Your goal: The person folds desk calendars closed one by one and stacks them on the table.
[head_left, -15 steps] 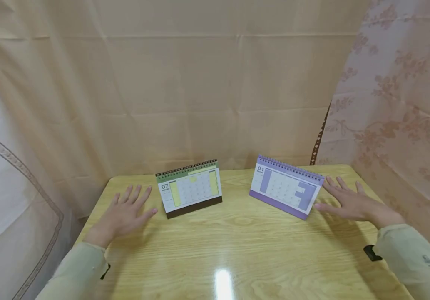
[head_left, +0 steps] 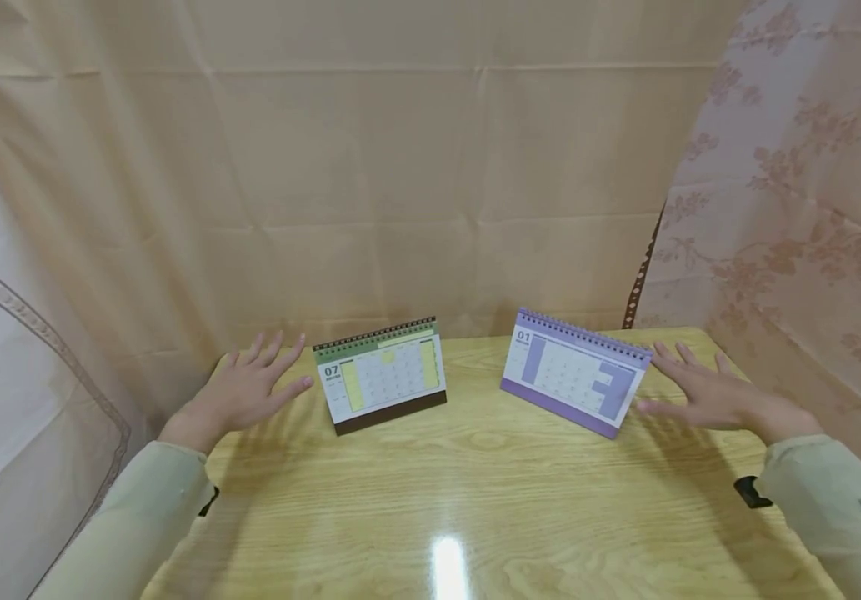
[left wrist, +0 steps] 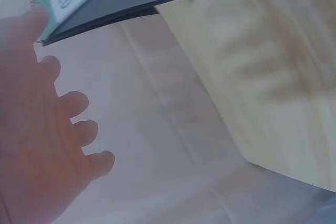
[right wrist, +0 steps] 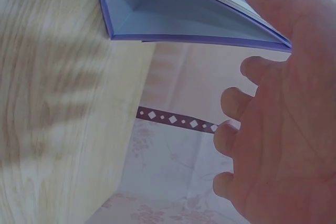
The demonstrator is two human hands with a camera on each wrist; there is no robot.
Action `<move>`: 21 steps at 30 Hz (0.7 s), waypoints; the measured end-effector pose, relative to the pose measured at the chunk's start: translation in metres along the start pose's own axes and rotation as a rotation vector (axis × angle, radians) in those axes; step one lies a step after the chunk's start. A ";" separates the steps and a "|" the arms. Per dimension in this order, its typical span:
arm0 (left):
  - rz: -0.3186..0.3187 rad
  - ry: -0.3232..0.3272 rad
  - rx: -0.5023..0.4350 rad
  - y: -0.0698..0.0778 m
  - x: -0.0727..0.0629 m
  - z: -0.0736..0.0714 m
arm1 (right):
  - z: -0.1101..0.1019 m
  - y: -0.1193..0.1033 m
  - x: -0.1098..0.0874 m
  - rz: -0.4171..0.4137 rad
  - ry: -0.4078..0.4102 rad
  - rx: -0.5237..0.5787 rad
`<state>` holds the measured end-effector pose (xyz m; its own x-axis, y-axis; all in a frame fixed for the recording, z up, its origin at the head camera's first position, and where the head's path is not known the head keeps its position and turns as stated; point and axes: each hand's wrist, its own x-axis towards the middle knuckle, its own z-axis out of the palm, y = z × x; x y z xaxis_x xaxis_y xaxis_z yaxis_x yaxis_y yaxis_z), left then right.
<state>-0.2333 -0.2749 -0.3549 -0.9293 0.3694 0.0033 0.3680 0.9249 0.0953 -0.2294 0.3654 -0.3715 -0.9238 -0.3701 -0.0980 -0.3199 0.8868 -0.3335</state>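
Head view: the purple desk calendar (head_left: 573,373) stands on the tabletop (head_left: 490,483), the green-and-brown desk calendar (head_left: 385,379) to its left. The right hand (head_left: 723,400), fingers spread and holding nothing, is just right of the purple desk calendar; the left hand (head_left: 238,392), likewise, is well left of it.

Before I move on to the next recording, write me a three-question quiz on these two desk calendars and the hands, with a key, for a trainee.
1. Which number is printed on the purple calendar? A) 01 B) 07 C) 12
2. Fill in: the green-topped calendar stands nearest the person's ____.
3. True or false: the purple calendar lies flat, face up.

Key:
1. A
2. left hand
3. False; it stands propped up on the wooden table.
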 end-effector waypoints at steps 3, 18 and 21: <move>0.019 -0.006 -0.016 0.005 0.007 -0.009 | -0.002 -0.001 0.000 -0.003 -0.005 0.004; 0.202 -0.028 -0.200 0.056 0.053 -0.031 | 0.000 -0.001 0.007 -0.007 0.030 -0.014; 0.216 -0.031 -0.195 0.066 0.060 -0.029 | 0.001 -0.002 0.006 -0.008 0.029 0.005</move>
<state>-0.2657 -0.1944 -0.3192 -0.8274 0.5615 0.0145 0.5417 0.7908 0.2848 -0.2344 0.3609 -0.3727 -0.9269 -0.3692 -0.0679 -0.3267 0.8824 -0.3386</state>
